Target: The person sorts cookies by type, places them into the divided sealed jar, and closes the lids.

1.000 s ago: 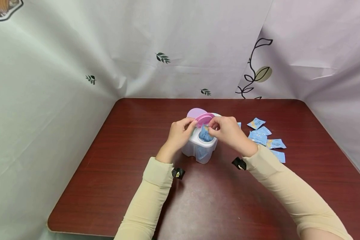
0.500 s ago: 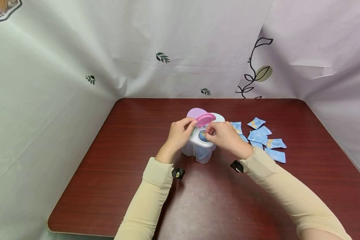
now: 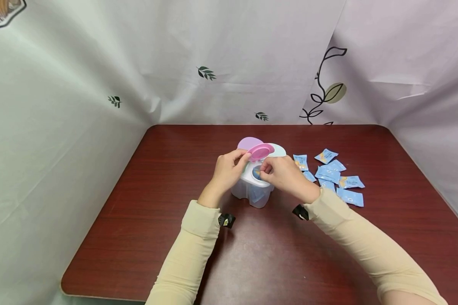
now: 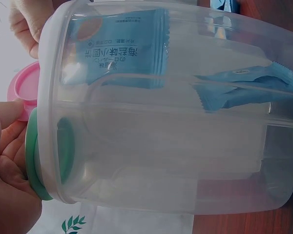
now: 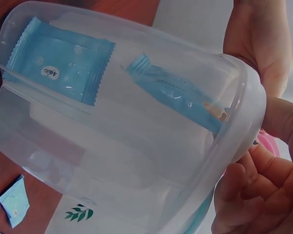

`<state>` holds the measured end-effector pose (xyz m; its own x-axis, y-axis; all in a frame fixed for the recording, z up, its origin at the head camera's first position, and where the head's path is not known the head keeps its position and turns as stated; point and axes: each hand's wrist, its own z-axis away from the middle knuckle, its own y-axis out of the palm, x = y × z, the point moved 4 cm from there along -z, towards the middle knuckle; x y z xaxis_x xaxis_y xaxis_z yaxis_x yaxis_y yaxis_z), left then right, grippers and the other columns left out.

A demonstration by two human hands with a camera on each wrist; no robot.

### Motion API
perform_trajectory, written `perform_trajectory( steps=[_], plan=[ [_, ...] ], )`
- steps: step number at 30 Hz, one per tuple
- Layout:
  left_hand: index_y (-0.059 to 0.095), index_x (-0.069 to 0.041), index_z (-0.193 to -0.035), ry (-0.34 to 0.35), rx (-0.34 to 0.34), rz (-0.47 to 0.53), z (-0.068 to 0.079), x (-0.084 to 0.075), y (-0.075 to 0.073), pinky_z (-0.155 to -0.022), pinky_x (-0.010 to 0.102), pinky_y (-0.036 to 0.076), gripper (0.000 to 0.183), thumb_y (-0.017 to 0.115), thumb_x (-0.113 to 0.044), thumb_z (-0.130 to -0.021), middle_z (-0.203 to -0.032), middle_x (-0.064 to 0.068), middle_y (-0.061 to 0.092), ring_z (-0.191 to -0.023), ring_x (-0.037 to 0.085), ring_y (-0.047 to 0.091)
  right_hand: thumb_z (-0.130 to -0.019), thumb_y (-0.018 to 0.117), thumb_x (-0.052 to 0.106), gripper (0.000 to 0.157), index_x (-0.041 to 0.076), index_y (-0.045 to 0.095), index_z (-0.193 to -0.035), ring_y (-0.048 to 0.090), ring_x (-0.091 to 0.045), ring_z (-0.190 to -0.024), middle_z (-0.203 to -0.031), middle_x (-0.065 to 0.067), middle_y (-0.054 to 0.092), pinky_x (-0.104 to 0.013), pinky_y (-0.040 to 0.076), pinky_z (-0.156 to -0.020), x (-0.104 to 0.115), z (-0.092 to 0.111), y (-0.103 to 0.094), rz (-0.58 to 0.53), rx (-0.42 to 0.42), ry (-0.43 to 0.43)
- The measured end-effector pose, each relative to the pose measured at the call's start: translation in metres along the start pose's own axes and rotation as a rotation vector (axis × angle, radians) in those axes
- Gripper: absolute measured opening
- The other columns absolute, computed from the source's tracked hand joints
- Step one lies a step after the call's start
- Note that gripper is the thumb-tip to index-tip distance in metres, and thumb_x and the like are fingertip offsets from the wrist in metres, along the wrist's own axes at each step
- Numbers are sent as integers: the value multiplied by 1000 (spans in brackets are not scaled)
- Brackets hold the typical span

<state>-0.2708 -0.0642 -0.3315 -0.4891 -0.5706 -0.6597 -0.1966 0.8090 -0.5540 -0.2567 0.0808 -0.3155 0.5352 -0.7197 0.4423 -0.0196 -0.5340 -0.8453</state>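
A clear plastic box with a white top and several coloured flip lids stands on the table. My left hand pinches the raised pink lid between thumb and fingers. With thumb and fingertips, my right hand pinches a blue snack packet at the round opening. Through the wall in the left wrist view, most of this packet hangs inside, just under the rim. Another blue packet lies at the bottom of the same side. The right fingertips are partly hidden at the rim in the right wrist view.
Several blue packets lie loosely on the dark red table, right of the box. The purple lid and pale lid are down at the back. A white cloth hangs behind.
My right hand has moved slightly down and left, lowering the packet through the opening into the box. The left hand stays on the pink lid.
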Motion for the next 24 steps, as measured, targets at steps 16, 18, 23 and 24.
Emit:
perform_trajectory(
  steps=[16, 18, 23, 24],
  plan=[
    [67, -7, -92, -5, 0, -2, 0, 0, 0, -62, 27, 42, 19, 57, -21, -85, -85, 4, 66, -74, 14, 58, -72, 66, 14, 7, 7, 64, -73, 58, -17, -63, -66, 0, 62, -27, 44, -55, 0, -1, -1, -8, -17, -24],
    [67, -6, -91, 1, -2, -1, 0, -1, 0, -62, 26, 42, 19, 57, -21, -85, -85, 5, 66, -73, 14, 58, -72, 65, 13, 7, 6, 64, -73, 58, -17, -62, -66, 0, 62, -27, 44, -54, 1, 0, -3, -16, -37, -35],
    [67, -6, -91, 10, -5, -3, 0, -1, 0, -62, 26, 43, 18, 57, -20, -85, -85, 5, 66, -73, 14, 58, -72, 65, 11, 5, 5, 65, -73, 55, -17, -58, -66, -1, 62, -26, 41, -51, 0, 1, -12, -40, -97, -41],
    [67, -6, -91, 10, -5, -3, 0, -2, 0, -62, 27, 43, 18, 58, -20, -85, -85, 5, 66, -73, 14, 58, -72, 64, 11, 5, 6, 65, -73, 54, -16, -56, -66, -1, 62, -26, 41, -50, -1, 2, -15, -46, -107, -34]
  ],
)
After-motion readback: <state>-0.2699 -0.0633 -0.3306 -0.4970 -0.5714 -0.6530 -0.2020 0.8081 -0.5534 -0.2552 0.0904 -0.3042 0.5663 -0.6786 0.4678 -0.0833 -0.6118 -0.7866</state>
